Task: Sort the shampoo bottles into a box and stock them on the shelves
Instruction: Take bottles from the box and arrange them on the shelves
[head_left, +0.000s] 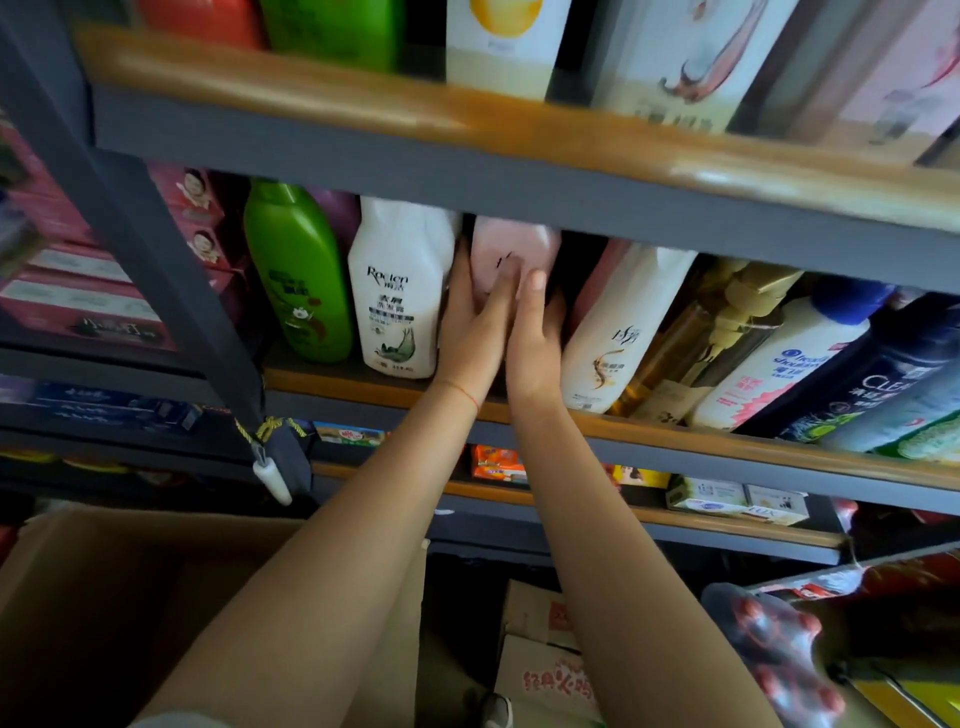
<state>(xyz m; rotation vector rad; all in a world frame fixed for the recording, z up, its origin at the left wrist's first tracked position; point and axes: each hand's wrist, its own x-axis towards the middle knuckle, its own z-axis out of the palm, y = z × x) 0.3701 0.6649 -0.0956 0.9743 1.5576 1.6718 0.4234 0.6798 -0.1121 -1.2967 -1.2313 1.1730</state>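
Reaching up together, both hands are on the pink bottle (514, 254), which stands upright on the middle shelf (675, 431), straight ahead of the arms and above them. Left hand (475, 332) lies flat along the bottle's left flank and front, fingers straight; right hand (535, 343) presses the front and right side, fingers extended too, fingertip high on the label. Neither looks wrapped around it, more steadying than gripping. The bottle's long axis runs vertically, its top hidden behind the upper shelf rail (519, 192). It sits in a slot between the white Rocten bottle (397, 291) on the left and a leaning white bottle (618, 332) on the right, with a dark gap on that side. Both hands are about equally near; my read is a push straight back seats it. Below left, the cardboard box (104, 597) waits open.
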